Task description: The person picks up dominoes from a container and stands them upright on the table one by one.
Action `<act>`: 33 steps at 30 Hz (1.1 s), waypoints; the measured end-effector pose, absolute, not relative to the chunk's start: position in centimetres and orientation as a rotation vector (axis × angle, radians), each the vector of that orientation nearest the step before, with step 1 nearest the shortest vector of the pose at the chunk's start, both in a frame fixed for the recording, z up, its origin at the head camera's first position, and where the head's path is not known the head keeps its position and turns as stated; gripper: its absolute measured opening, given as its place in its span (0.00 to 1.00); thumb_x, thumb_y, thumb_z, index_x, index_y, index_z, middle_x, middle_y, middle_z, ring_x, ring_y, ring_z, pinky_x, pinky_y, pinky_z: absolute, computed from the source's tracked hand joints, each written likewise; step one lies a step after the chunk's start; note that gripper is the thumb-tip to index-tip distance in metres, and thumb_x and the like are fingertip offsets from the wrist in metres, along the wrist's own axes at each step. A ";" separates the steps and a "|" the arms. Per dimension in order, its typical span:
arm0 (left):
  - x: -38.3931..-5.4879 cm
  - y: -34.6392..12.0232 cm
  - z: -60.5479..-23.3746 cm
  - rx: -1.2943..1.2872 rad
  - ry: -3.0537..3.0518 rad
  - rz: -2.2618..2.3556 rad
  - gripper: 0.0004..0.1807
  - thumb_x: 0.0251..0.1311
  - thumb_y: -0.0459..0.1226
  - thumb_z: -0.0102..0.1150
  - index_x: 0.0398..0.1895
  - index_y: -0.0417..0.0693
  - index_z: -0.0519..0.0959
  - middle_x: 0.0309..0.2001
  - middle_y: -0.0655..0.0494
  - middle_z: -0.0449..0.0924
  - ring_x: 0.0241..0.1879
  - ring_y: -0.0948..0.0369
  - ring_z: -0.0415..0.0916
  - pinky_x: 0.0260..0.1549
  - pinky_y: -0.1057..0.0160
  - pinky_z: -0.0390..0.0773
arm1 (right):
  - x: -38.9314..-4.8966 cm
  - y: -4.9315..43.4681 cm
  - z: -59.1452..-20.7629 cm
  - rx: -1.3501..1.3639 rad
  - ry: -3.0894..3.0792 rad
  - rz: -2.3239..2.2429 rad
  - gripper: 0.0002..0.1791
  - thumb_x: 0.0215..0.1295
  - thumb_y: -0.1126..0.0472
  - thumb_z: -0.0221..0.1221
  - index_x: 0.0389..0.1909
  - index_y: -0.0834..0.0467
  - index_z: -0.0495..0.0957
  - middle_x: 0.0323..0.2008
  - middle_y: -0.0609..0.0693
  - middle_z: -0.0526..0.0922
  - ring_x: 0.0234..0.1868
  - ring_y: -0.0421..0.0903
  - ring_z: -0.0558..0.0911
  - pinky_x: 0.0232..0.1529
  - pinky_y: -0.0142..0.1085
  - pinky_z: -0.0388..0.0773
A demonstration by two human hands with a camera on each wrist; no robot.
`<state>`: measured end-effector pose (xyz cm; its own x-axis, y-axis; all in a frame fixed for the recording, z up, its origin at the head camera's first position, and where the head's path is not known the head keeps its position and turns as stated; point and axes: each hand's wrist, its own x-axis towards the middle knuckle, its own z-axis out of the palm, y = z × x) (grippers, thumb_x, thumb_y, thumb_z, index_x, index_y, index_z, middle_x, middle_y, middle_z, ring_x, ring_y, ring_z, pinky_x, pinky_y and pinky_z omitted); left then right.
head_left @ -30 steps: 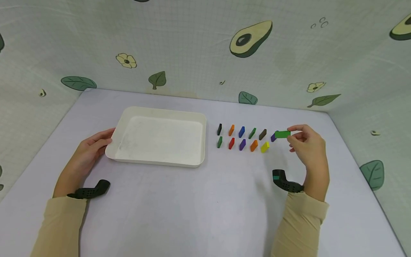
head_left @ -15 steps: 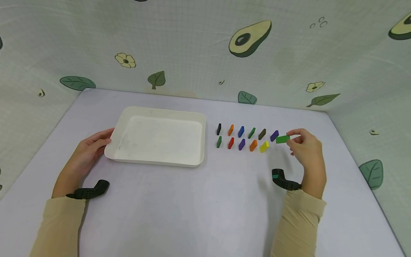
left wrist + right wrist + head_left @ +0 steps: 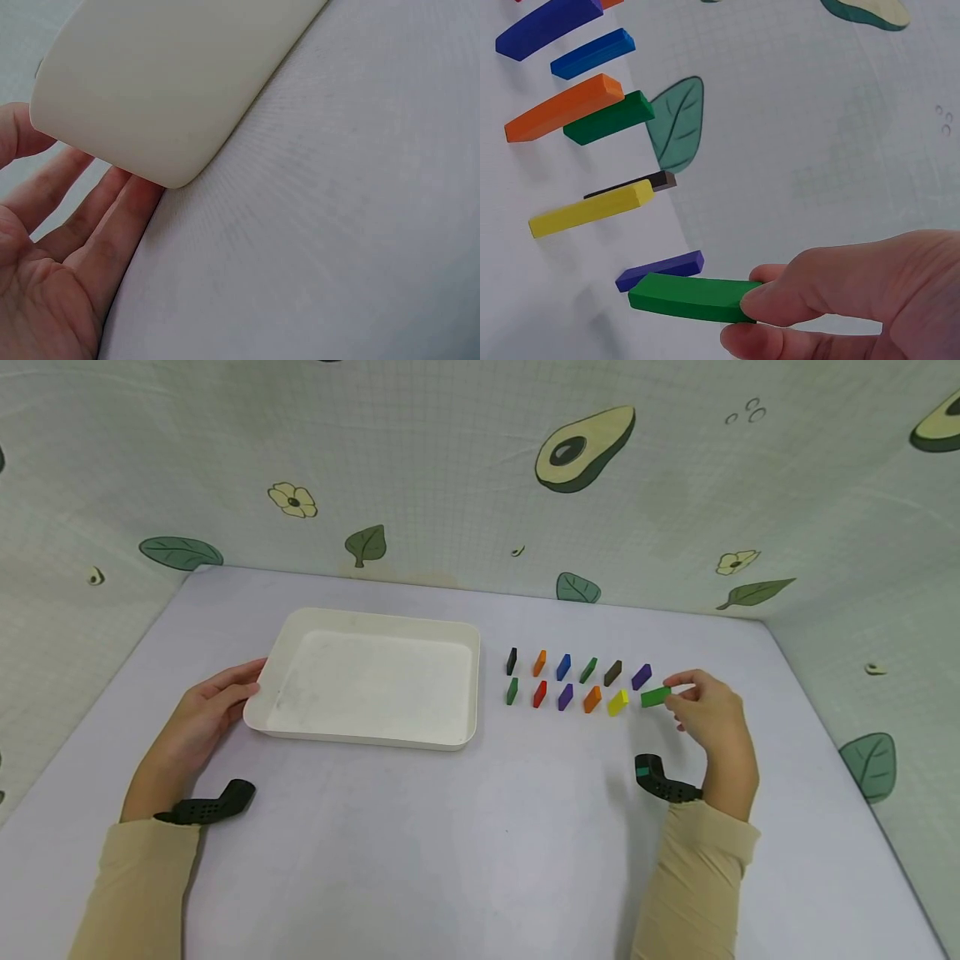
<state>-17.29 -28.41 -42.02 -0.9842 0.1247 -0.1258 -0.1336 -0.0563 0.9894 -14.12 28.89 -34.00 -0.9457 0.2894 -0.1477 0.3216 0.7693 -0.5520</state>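
My right hand [image 3: 708,710] pinches one end of a green domino [image 3: 655,697] between thumb and fingers. The piece points left, close to a purple domino [image 3: 641,677] at the right end of the back row; in the right wrist view the green domino [image 3: 694,297] overlaps it. Just left and nearer stands a yellow domino [image 3: 618,702]. At the left, my left hand [image 3: 213,710] touches the outer left side of a shallow white tray [image 3: 363,743], its fingers fairly straight. The left wrist view shows thumb and fingertips right at the tray wall [image 3: 157,97].
Two rows of upright coloured dominoes stand between tray and right hand, among them a black one [image 3: 512,661], a red one [image 3: 540,694] and an orange one [image 3: 592,699]. A cloth [image 3: 450,460] printed with avocados and leaves hangs behind the white table [image 3: 420,852].
My right hand has come nearer and slightly left with the green domino, which now sits lower and tilts, uncovering the purple one. The left hand and tray have stayed in place.
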 end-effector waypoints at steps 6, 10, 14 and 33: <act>-17.3 -28.4 -42.1 0.003 2.019 2.183 0.28 0.64 0.39 0.54 0.67 0.47 0.63 0.55 0.71 0.72 0.50 0.76 0.73 0.44 0.81 0.73 | -14.4 29.1 -34.5 0.508 2.865 -0.898 0.21 0.64 0.60 0.48 0.58 0.62 0.67 0.40 0.59 0.72 0.34 0.53 0.76 0.29 0.34 0.70; -17.4 -28.4 -42.1 0.009 2.030 2.176 0.28 0.64 0.39 0.53 0.67 0.46 0.63 0.55 0.71 0.71 0.50 0.76 0.72 0.44 0.81 0.73 | -14.5 29.2 -34.7 0.500 2.856 -0.878 0.22 0.63 0.60 0.47 0.58 0.62 0.67 0.38 0.59 0.72 0.33 0.52 0.76 0.29 0.34 0.69; -17.3 -28.4 -42.0 -0.012 2.051 2.148 0.29 0.64 0.40 0.54 0.68 0.48 0.63 0.55 0.72 0.71 0.50 0.77 0.72 0.44 0.81 0.73 | -14.6 29.3 -34.9 0.483 2.860 -0.867 0.22 0.62 0.61 0.47 0.57 0.63 0.68 0.37 0.59 0.73 0.32 0.52 0.76 0.28 0.34 0.69; -17.3 -28.4 -42.1 -0.036 2.067 2.135 0.29 0.64 0.41 0.54 0.68 0.48 0.62 0.54 0.73 0.71 0.49 0.77 0.72 0.42 0.81 0.73 | -15.1 29.2 -35.3 0.431 2.842 -0.829 0.21 0.63 0.60 0.47 0.55 0.64 0.69 0.38 0.59 0.74 0.28 0.46 0.76 0.27 0.31 0.70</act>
